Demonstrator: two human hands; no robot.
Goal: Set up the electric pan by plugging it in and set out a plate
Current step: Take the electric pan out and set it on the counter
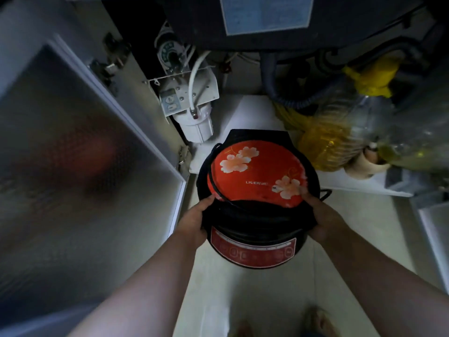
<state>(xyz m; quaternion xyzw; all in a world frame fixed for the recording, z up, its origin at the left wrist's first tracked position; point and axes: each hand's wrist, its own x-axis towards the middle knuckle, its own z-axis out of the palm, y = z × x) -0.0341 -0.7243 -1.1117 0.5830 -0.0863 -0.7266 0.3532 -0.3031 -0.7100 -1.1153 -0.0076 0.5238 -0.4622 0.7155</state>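
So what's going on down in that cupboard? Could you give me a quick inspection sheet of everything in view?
Surface: pale cupboard shelf and light floor.
Job's things: electric pan, red flowered lid, red control panel facing the person, held at the cupboard mouth. Plate: nothing seen.
Clutter: yellowish oil bottles at right, white water filter at left.
Hands: left hand and right hand grip the pan's sides.
Cables: black cord looped over the lid; grey hose behind.
Surroundings: open cabinet door at left; dim light.

A white cabinet shelf [252,110] carries yellow oil bottles [323,144].
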